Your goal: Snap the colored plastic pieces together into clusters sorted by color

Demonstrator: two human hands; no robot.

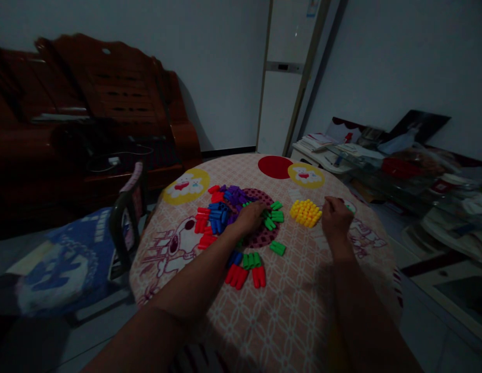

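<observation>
My left hand (pixel 252 217) is over the middle of the round table, its fingertips at the green plastic tube-shaped pieces (pixel 269 221); the fingers are partly hidden. Purple pieces (pixel 235 196), blue pieces (pixel 218 217) and red pieces (pixel 202 220) are heaped to its left. Nearer to me lie more green pieces (pixel 251 260) and red pieces (pixel 236 277). To the right, a compact cluster of small yellow pieces (pixel 305 213) sits on the cloth. Just beside it my right hand (pixel 337 216) is closed in a pinch; a thin line shows at its fingertips, too fine to name.
A patterned cloth (pixel 295 300) covers the table. At left stand a chair (pixel 124 223) with a blue cloth (pixel 73 259) and a wooden bench (pixel 109 93). A cluttered glass-topped cabinet (pixel 404 191) is on the right, a tall white unit (pixel 282 103) behind.
</observation>
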